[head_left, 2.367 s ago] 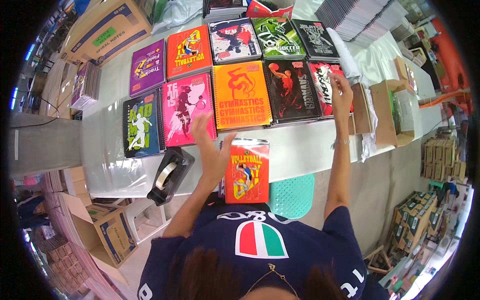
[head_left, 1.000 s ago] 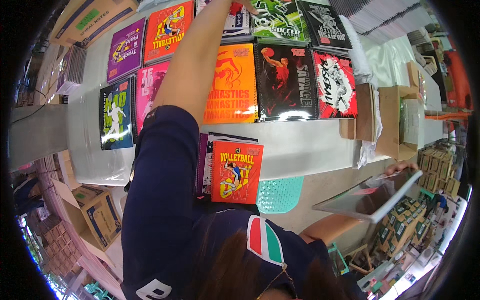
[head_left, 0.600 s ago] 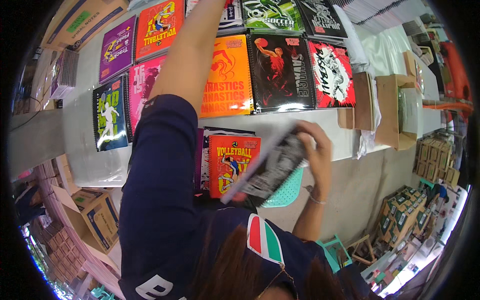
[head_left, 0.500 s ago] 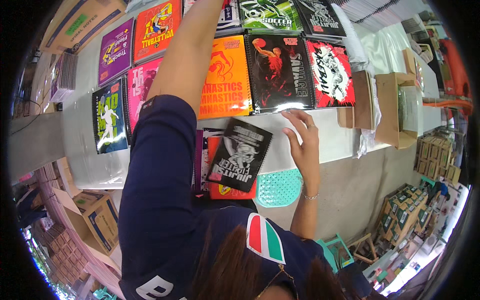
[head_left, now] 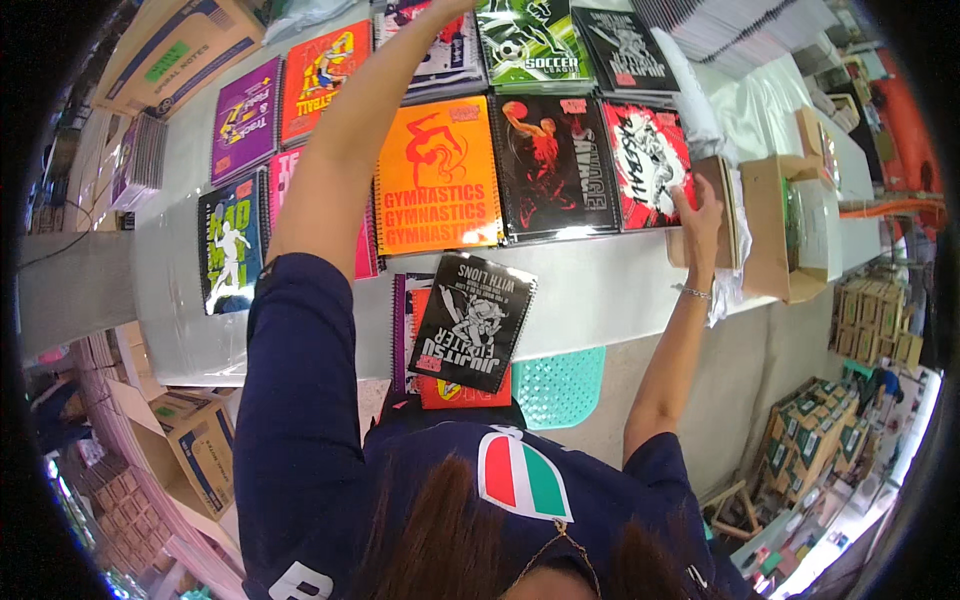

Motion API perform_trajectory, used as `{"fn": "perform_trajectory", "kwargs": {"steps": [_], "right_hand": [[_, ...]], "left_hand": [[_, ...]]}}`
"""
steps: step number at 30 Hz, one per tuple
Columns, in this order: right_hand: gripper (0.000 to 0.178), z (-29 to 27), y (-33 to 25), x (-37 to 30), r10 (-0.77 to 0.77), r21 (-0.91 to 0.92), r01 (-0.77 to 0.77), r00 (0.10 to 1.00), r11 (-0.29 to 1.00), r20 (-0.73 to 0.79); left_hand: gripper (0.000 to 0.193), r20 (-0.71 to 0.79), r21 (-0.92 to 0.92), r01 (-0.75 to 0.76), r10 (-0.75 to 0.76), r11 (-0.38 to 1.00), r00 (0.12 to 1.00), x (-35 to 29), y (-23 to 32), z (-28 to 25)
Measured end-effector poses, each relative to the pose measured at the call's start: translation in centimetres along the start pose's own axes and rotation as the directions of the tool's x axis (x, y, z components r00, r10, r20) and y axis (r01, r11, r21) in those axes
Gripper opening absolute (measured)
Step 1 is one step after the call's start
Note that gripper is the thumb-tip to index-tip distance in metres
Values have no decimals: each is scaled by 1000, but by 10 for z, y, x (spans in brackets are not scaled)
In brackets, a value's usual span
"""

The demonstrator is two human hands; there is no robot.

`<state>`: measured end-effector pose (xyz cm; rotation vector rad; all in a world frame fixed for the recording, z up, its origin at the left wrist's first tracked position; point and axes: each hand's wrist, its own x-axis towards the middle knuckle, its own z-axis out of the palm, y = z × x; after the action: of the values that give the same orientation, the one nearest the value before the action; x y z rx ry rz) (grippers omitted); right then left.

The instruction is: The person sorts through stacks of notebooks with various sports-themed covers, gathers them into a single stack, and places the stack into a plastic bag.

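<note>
My right hand (head_left: 702, 215) is at the right edge of a red, white and black spiral notebook (head_left: 643, 150), thumb on its cover and fingers apart. My left arm stretches across the rows to the far side. There, my left hand (head_left: 455, 8) is cut off by the upper edge, close to a green soccer notebook (head_left: 532, 45); its fingers are hidden. In front of my body a black notebook (head_left: 480, 325) with a fighter figure lies aslant over a red notebook (head_left: 465, 398) and a purple one (head_left: 400, 335). An orange gymnastics notebook (head_left: 437, 170) and a black basketball notebook (head_left: 555, 165) lie between my arms.
More stacked notebooks, including a purple one (head_left: 245, 120) and a dark blue one (head_left: 233, 245), fill the left. An open cardboard box (head_left: 765, 230) stands to the right. A turquoise stool (head_left: 560, 388) is under the table's near edge (head_left: 600, 335).
My right hand has moved right, from beside the black basketball notebook to the red, white and black one. The left arm still reaches to the far side. The view has shifted slightly.
</note>
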<state>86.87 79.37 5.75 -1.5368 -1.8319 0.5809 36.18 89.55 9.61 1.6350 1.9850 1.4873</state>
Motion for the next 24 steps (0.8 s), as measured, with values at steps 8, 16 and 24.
{"fn": "perform_trajectory", "kwargs": {"steps": [8,16,24], "right_hand": [[66,19,-10,3,37,36,-35,999,999,-39],[52,-5,-9,-12,143,307,-171,983,936,112],[41,-12,2,-16,103,29,-101,992,994,-73]], "left_hand": [[18,172,-889,198,-99,413,980,10,-2,-60],[50,220,-515,280,-191,810,957,-194,164,-168],[39,232,-282,458,-403,843,885,-416,158,-153]]}}
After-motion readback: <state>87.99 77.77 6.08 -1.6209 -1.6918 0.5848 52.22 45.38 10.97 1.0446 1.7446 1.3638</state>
